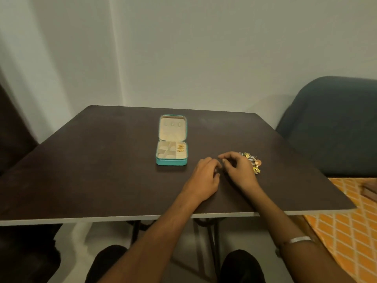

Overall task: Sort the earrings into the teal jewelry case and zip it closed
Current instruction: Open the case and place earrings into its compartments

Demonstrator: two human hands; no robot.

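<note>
The teal jewelry case (171, 149) lay open on the worktop (102, 170). Both hands met right of its near corner; the earring pile (252, 161) sat beyond the right hand (238, 170). The right fingers (224, 158) seemingly pinched something tiny; whether the curled left hand (205, 176) held anything could not be told.

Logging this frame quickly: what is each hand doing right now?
Left hand: fingers curled, fingertips by the right hand's; anything held cannot be told.
Right hand: thumb and forefinger pinching something tiny, too small to identify.

Teal jewelry case (171, 161) lies open flat mid-table, lid back, cream lining w/ dividers. Gold earrings (180, 148) in its right compartment. Loose earring pile (253, 161) well right of case.
</note>
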